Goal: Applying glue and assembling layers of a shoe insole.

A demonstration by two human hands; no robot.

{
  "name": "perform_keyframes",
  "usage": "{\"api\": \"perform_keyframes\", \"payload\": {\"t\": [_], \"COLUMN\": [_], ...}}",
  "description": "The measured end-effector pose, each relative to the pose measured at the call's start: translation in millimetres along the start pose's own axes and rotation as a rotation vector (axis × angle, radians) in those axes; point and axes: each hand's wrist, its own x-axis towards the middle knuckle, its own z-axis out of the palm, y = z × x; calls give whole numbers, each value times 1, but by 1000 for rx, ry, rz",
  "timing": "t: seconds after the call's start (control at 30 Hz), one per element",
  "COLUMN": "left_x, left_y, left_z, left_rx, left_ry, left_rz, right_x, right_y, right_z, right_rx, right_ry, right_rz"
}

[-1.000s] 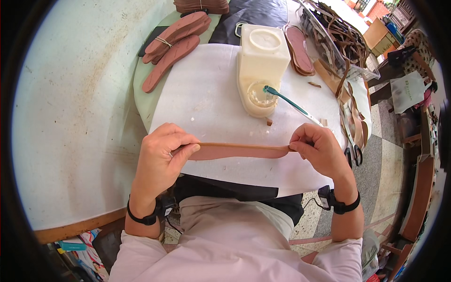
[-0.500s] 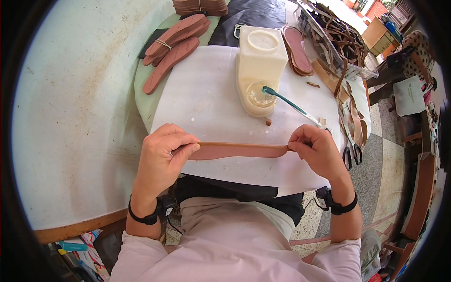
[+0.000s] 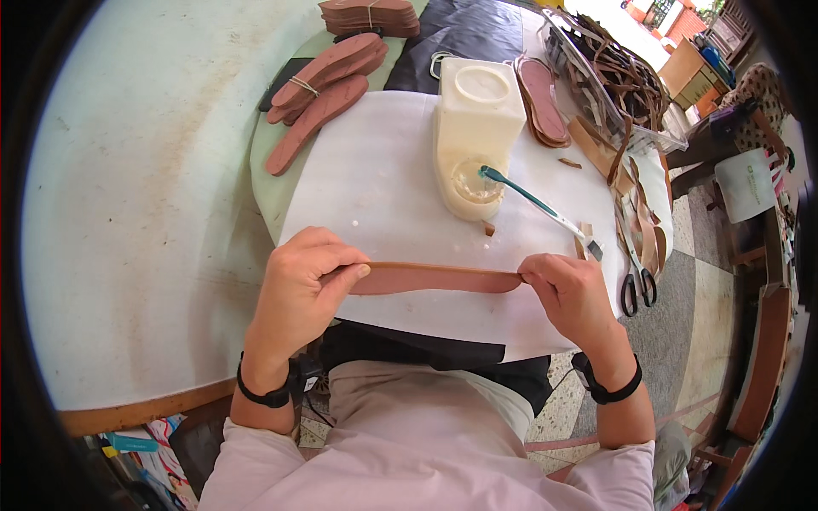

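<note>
Nearest first, item by item.

Left hand (image 3: 300, 285): fingers curled over one end of a brown sole-shaped leather piece (image 3: 430, 278), thumb tip pressed on its upper face; closed in a pinch, holding the piece edge-on and level.

Right hand (image 3: 569, 294): fingertips nipped on the opposite, narrower end of the same piece. With a hand at each end the piece hangs stretched just above the white paper sheet (image 3: 383, 192), probably so its long edge can be looked over or pressed flat; which of the two cannot be told.

White paper sheet: spread over the near part of the round table (image 3: 273, 145), apparently to shield the top from glue.

Cream plastic jug (image 3: 479, 128): lying on the sheet just beyond the piece, side cut open into a well. A teal-handled brush (image 3: 532, 202) rests with its head in the well and its handle pointing right, within reach of the right hand.

Black-handled scissors (image 3: 635, 277): at the right edge, beside loose leather strips.

Banded bundle of brown soles (image 3: 324, 77): far left of the sheet, one loose sole alongside.

Further stacked soles (image 3: 545, 98): right of the jug.

Clear tray of leather straps (image 3: 618, 81): far right, well apart from the hands.
</note>
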Motion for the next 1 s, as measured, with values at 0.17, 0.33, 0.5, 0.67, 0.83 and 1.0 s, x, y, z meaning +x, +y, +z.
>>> {"api": "perform_keyframes", "payload": {"t": [0.17, 0.33, 0.5, 0.67, 0.83, 1.0], "left_x": [2, 4, 2, 1, 1, 4], "left_y": [3, 4, 7, 6, 5, 6], "left_z": [-1, 0, -1, -2, 0, 3], "left_rx": [3, 20, 10, 40, 87, 157], "left_ry": [-17, 13, 0, -7, 23, 18], "left_rz": [2, 23, -9, -5, 71, 175], "right_x": [-3, -7, -10, -11, -6, -1], "right_y": [-4, -4, 1, 5, -5, -10], "right_z": [-2, 1, 2, 5, 4, 1], "right_rx": [-149, -258, -253, -256, -172, -126], "right_ry": [-11, 23, 47, 62, 78, 53], "right_rz": [-81, -175, -235, -253, -224, -191]}}
